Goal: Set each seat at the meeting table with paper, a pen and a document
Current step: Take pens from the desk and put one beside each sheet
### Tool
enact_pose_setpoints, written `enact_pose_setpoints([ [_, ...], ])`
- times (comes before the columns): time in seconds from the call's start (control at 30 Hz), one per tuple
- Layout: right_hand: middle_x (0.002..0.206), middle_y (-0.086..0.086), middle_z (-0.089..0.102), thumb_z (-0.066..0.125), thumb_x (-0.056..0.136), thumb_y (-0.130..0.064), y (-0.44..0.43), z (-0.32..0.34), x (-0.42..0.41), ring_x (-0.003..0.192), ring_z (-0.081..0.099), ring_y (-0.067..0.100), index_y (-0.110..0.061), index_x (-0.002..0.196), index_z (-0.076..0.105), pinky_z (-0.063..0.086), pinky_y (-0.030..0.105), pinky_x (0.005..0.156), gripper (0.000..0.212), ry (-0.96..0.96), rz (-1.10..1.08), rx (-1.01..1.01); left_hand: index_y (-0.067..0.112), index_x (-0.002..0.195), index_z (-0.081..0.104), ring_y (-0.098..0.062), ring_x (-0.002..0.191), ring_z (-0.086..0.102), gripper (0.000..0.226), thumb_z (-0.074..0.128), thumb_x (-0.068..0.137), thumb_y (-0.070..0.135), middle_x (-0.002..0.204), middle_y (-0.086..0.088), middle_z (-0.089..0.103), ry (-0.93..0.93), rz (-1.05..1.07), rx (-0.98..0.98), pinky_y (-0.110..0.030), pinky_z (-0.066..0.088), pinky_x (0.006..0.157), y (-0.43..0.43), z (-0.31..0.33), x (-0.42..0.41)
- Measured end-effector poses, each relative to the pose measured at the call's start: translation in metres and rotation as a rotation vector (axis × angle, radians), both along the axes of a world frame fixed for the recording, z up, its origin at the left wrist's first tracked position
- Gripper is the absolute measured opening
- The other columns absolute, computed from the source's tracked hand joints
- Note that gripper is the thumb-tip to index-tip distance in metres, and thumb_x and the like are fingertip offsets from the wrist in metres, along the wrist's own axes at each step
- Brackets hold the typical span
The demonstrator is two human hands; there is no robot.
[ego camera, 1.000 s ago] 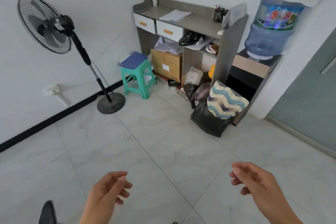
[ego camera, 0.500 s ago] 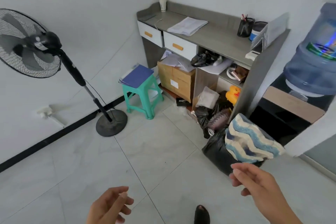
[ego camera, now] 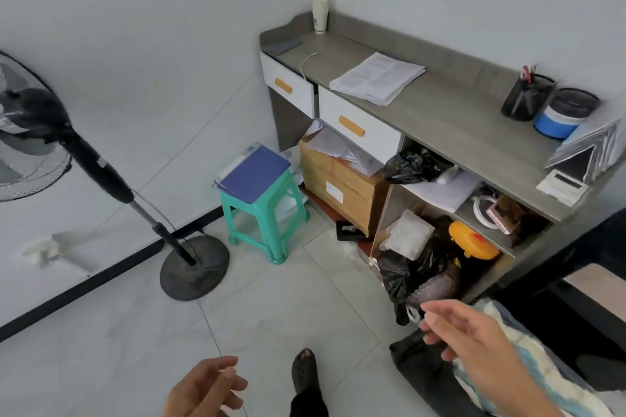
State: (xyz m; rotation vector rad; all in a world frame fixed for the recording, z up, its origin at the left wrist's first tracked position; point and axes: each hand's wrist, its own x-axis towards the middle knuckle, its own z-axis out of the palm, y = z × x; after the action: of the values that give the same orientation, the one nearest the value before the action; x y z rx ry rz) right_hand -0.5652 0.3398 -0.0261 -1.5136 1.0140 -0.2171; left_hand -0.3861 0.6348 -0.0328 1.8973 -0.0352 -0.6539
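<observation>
Fingers (ego camera: 440, 310) of the right hand (ego camera: 474, 345) were extended and loosely together, holding nothing, in front of black plastic bin bags (ego camera: 393, 276) at the foot of the desk. Those of the left hand (ego camera: 203, 389), low in the frame, were loosely curled and also held nothing. Long grey wooden desk (ego camera: 457, 122) with two white drawers stood in the corner of the white walls. Black pedestal fan (ego camera: 101, 176) stood to its left on the pale tiled floor. Brown cardboard box (ego camera: 342, 193) sat beneath the drawers, just beside a green plastic stool (ego camera: 267, 227) bearing a flat blue folder (ego camera: 254, 174). Stack of white printed papers (ego camera: 377, 78) lay on the desk top above the right-hand drawer, well apart from both hands. Black mesh pen holder (ego camera: 526, 98) with pens stood further right, beside a blue-and-white tub (ego camera: 560, 115). Tall white paper cup (ego camera: 320, 15) stood at the back corner.
</observation>
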Motion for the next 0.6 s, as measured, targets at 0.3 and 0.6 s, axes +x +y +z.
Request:
enact_pose_setpoints([
  [0.3,0.078,0.0,0.077,0.06,0.093,-0.011,-0.085,0.021,0.123,0.067,0.069,0.012,-0.019,0.094,0.07,0.05,0.028,0.056,0.013,-0.043,-0.233,-0.021,0.004,0.088,0.069,-0.027,0.059,0.062,0.015,0.056,0.09,-0.004,0.074,-0.02,0.073,-0.071,-0.272,-0.05,-0.03,0.047,0.05,-0.151,0.043,0.203],
  [0.6,0.075,0.003,0.076,0.062,0.092,-0.008,-0.196,0.006,0.182,0.06,0.067,0.009,-0.013,0.095,0.071,0.047,0.026,0.055,0.011,-0.041,-0.408,0.044,0.003,0.09,0.068,-0.028,0.059,0.061,0.014,0.055,0.091,-0.004,0.072,-0.018,0.073,0.016,-0.403,-0.047,-0.031,0.043,0.052,-0.298,0.031,0.286],
])
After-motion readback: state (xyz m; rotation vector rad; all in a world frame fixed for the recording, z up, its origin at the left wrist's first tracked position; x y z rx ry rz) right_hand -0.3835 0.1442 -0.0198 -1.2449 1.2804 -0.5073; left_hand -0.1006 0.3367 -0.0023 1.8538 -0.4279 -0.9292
